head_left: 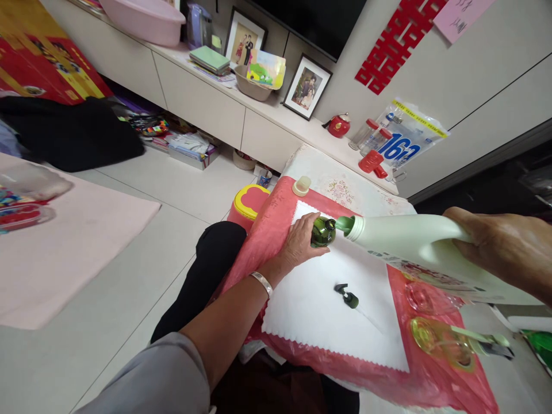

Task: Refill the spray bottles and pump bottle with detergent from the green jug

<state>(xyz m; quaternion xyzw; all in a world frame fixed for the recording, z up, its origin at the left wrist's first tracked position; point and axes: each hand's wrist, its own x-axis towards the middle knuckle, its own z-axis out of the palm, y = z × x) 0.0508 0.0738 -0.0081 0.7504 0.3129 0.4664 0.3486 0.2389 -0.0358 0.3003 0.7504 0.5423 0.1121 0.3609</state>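
Observation:
My left hand [296, 244] is wrapped round a small dark green bottle [323, 231] that stands on a white cloth [319, 305]. My right hand [509, 250] grips the handle of a large pale green jug [414, 238], tipped on its side. The jug's green spout touches the small bottle's mouth. A dark green pump top [347, 295] with a thin tube lies on the white cloth in front of the bottle. A cream cap [301, 185] sits on the red cloth [276, 230] beyond the bottle.
A yellow bottle with a pump [452, 342] lies on the red cloth at the right, a clear one [422, 296] beside it. A red and yellow stool [248, 204] stands left of the table. A low cabinet [207, 103] with framed photos runs along the back wall.

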